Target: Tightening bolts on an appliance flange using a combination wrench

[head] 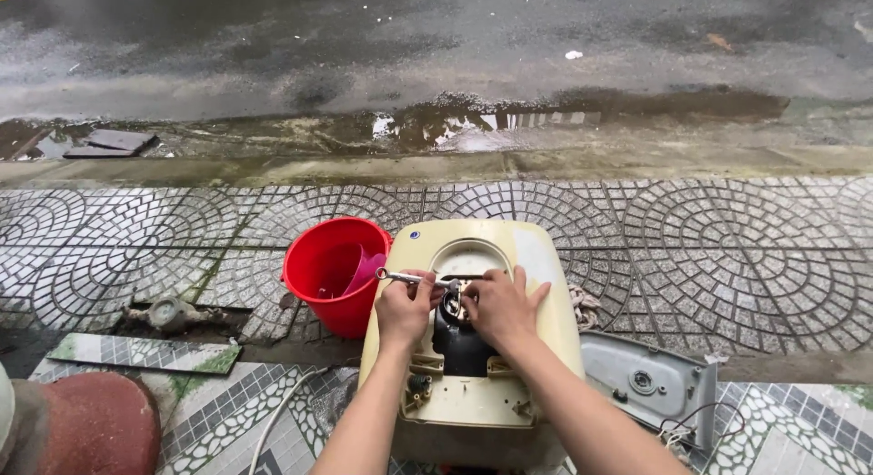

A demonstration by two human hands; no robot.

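Observation:
A cream-coloured water heater tank (pixel 546 284) lies on its back on the tiled ground, its oval service opening facing up. My left hand (pixel 405 310) grips a metal wrench (pixel 407 277) whose free end points left over the opening. My right hand (pixel 503 304) rests on the dark fitting (pixel 461 346) in the middle of the opening, fingers pressed against it beside the wrench head. Both forearms reach in from the bottom edge.
A red bucket (pixel 329 257) with a pink scoop (pixel 364 268) inside stands just left of the tank. A grey cover panel (pixel 650 384) with wires lies at the right. A water meter (pixel 171 313) sits in a recess at left, a wet road beyond the kerb.

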